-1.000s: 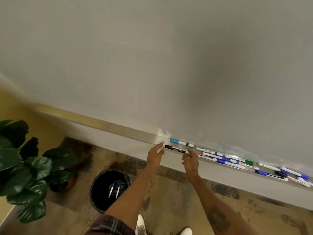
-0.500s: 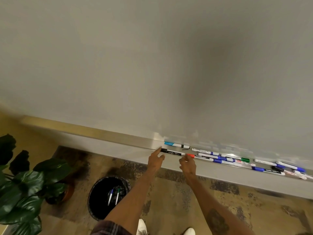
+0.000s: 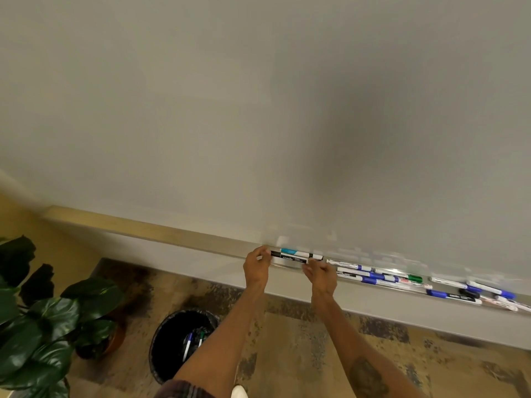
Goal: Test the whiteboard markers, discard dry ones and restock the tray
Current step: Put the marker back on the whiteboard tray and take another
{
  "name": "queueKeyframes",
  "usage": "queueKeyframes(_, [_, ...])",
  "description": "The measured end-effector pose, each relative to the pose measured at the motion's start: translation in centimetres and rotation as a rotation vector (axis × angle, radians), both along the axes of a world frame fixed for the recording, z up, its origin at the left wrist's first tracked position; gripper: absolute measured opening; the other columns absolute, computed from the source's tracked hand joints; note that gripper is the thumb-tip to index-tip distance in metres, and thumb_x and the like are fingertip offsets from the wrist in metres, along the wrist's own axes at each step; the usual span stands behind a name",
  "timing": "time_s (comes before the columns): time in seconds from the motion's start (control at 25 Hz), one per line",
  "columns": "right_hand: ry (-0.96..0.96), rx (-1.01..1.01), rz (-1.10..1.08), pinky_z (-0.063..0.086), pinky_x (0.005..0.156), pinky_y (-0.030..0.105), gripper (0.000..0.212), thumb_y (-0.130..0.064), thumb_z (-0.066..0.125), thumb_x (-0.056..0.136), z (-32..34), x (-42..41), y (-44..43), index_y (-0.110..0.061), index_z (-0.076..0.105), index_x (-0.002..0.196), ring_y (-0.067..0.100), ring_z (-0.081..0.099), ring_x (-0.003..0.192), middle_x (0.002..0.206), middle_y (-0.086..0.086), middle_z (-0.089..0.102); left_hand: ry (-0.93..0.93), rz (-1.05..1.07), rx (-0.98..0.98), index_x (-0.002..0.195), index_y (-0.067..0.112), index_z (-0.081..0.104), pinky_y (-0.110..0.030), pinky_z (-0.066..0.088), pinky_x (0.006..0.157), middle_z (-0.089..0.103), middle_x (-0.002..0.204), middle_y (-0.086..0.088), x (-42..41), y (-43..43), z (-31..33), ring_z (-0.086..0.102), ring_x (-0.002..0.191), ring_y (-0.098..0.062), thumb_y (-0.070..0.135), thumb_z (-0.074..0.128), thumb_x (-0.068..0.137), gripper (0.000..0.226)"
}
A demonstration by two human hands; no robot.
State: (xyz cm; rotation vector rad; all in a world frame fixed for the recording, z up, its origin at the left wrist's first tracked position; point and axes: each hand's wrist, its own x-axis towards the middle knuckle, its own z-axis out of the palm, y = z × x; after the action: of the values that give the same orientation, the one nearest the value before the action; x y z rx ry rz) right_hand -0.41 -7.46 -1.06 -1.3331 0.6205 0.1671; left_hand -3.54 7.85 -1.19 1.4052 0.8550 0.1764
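My left hand (image 3: 257, 267) and right hand (image 3: 320, 275) pinch the black marker (image 3: 290, 257) by its ends. A sharp tug apart could jerk it — knocking the light-blue marker (image 3: 288, 251) off the tray (image 3: 290, 265).

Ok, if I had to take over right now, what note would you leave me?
Left hand: grips the left end of the black whiteboard marker with a white label.
Right hand: pinches its right end.
That marker is at the left end of the long metal tray, beside a teal-capped marker; blue-capped markers and a green-capped marker lie further right.
Done: a few discarded markers are in the round black bin.
Left: test this one and the rest, then restock.
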Motion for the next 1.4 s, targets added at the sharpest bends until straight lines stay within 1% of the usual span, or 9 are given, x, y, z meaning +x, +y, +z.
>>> queueKeyframes(0.16, [-0.023,0.208,0.043,0.061,0.071,0.029,0.004,-0.005,0.066,0.091,2.7,0.2,-0.5,-0.005,0.062,0.092,0.02,0.07,0.068,0.086,0.014,0.067,-0.189,0.069,-0.143,0.111,-0.001,0.069,-0.021,0.059,0.074,0.065,0.099,-0.011,0.4,-0.3,3.6,0.065,0.08,-0.016,0.003,0.063,0.094,0.019])
queueKeyframes(0.28, [-0.04,0.193,0.075,0.058,0.066,0.028,0.011,-0.01,0.062,0.094,4.8,0.3,-0.6,-0.005,0.071,0.098,0.02,0.065,0.065,0.081,0.014,0.069,-0.274,0.045,-0.229,0.107,0.002,0.071,-0.027,0.058,0.077,0.069,0.089,-0.012,1.1,-0.8,6.7,0.059,0.077,-0.02,0.011,0.066,0.093,0.017])
queueKeyframes(0.4, [-0.113,0.124,0.127,0.056,0.065,0.026,0.016,-0.012,0.057,0.096,7.2,0.5,-0.3,-0.008,0.072,0.095,0.02,0.065,0.067,0.082,0.014,0.069,-0.356,-0.005,-0.205,0.11,0.004,0.068,-0.032,0.053,0.082,0.075,0.099,-0.01,1.7,-1.6,9.8,0.065,0.086,-0.018,0.02,0.063,0.096,0.022])
queueKeyframes(0.6, [-0.453,-0.31,0.326,0.05,0.072,0.026,0.022,-0.019,0.049,0.101,10.8,0.0,0.0,-0.021,0.069,0.093,0.014,0.064,0.079,0.086,0.0,0.07,-0.488,-0.097,-0.088,0.118,0.008,0.066,-0.031,0.053,0.084,0.077,0.101,-0.006,2.3,-2.9,14.9,0.07,0.099,-0.017,0.02,0.061,0.097,0.024])
queueKeyframes(0.8, [-0.785,-0.545,0.468,0.048,0.082,0.01,0.027,-0.042,0.051,0.099,17.0,0.2,1.2,-0.025,0.061,0.118,-0.001,0.063,0.093,0.102,-0.016,0.067,-0.603,-0.172,-0.071,0.111,0.004,0.07,-0.026,0.056,0.087,0.077,0.101,-0.009,2.6,-4.2,20.4,0.072,0.099,-0.019,0.013,0.066,0.093,0.021])
queueKeyframes(1.0, [-0.883,-0.461,0.383,0.051,0.085,0.018,0.027,-0.029,0.046,0.104,21.4,1.2,1.3,-0.019,0.057,0.125,0.007,0.064,0.097,0.111,-0.007,0.067,-0.706,-0.279,-0.044,0.115,0.005,0.069,-0.032,0.055,0.095,0.075,0.109,-0.008,3.1,-5.0,25.5,0.069,0.107,-0.02,0.016,0.062,0.095,0.024])
queueKeyframes(1.16, [-0.954,-0.493,0.291,0.043,0.09,0.006,0.03,-0.024,0.044,0.105,25.0,1.2,1.1,-0.021,0.053,0.133,-0.011,0.056,0.106,0.115,-0.026,0.056,-0.769,-0.346,-0.022,0.123,0.005,0.066,-0.033,0.052,0.101,0.073,0.116,-0.007,3.4,-6.1,29.1,0.067,0.114,-0.019,0.019,0.056,0.099,0.03])
queueKeyframes(1.32, [-1.026,-0.606,0.178,0.054,0.082,0.023,0.025,-0.023,0.047,0.103,28.0,1.7,0.5,-0.015,0.059,0.123,0.002,0.059,0.09,0.104,-0.01,0.063,-0.822,-0.411,0.034,0.123,0.006,0.066,-0.032,0.05,0.103,0.072,0.118,-0.005,3.4,-7.3,32.2,0.066,0.116,-0.016,0.022,0.048,0.103,0.031])
queueKeyframes(1.4, [-1.077,-0.648,0.156,0.052,0.087,0.019,0.027,-0.018,0.044,0.104,29.4,2.1,0.1,-0.01,0.058,0.126,0.005,0.06,0.096,0.111,-0.002,0.065,-0.847,-0.46,0.079,0.119,0.005,0.068,-0.033,0.05,0.103,0.073,0.116,-0.005,3.4,-7.6,33.7,0.066,0.115,-0.017,0.023,0.049,0.103,0.031])
